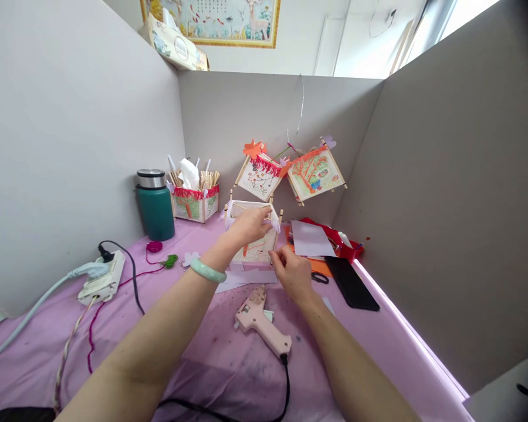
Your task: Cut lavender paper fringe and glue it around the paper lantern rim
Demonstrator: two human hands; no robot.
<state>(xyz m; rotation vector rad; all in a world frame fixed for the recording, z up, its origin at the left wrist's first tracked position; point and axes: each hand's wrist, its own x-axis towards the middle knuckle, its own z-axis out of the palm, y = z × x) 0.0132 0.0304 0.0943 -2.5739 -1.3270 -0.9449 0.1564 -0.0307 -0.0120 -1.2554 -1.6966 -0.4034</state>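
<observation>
A small box-shaped paper lantern [251, 253] with wooden corner sticks and an orange drawing on its front stands on the cloth-covered table. My left hand [251, 225], a pale green bangle on its wrist, reaches over the lantern's top, its fingers closed at the upper right edge. Low at the right corner, my right hand [293, 271] pinches the lantern's edge between thumb and fingers. White paper strips [246, 278] lie in front of the lantern. Nearer to me rests a pink glue gun [264, 323], nozzle pointing away, its black cord trailing toward me.
Two decorated paper lanterns [315, 171] hang from a wire behind. Left stand a green bottle [155, 208], a stick-filled box [192, 205] and a power strip [103, 280] with cables. A black phone [352, 282], scissors [320, 278] and papers [312, 239] lie right. Grey partitions [440, 176] enclose the table.
</observation>
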